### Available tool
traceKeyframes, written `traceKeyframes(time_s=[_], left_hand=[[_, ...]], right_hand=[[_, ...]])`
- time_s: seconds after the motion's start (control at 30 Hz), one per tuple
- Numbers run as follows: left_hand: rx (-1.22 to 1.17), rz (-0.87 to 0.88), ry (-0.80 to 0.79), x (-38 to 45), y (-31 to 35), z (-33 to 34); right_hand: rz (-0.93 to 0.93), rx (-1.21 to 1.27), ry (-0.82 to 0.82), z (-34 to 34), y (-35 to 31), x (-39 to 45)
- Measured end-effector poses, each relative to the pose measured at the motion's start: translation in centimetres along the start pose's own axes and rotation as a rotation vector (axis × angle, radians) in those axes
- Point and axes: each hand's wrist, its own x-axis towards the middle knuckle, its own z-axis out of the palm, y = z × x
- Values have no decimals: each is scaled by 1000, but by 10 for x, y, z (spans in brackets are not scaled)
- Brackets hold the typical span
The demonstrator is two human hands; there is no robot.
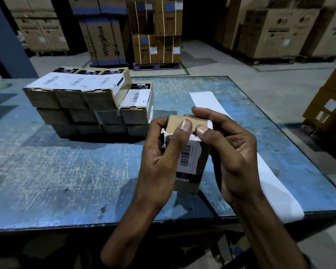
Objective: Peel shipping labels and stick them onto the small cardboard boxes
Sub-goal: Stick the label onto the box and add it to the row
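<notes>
hands (194, 152) gripping box (192, 162), stacked boxes (85, 101) beyond

Lighting was dim with a blue cast. The table (66, 171) showed pale scuffed sheen at centre and dark shadow beside the stacked boxes (81, 105). Background cartons (105, 41) were soft and grainy. Wide-angle distortion bent the frame edges; the lower corners fell nearly black.

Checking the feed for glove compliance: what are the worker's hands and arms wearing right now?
Nothing that shows. The left hand and right hand are bare, with no gloves, and no rings, watch or wristbands are visible. Both forearms are uncovered down to the bottom of the frame, with no sleeves in view. Fingernails are short and unpainted.
</notes>
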Motion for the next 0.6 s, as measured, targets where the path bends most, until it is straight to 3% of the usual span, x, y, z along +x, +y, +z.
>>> traceKeyframes(time_s=[0.2, 0.37, 0.6], left_hand=[[26, 19, 60, 9, -5, 3], [-11, -14, 79, 18, 1, -6], [28, -22, 120, 17, 2, -6]], right_hand=[[75, -12, 43, 2, -2, 6], [121, -13, -38, 8, -2, -1], [132, 106, 112, 21, -2, 5]])
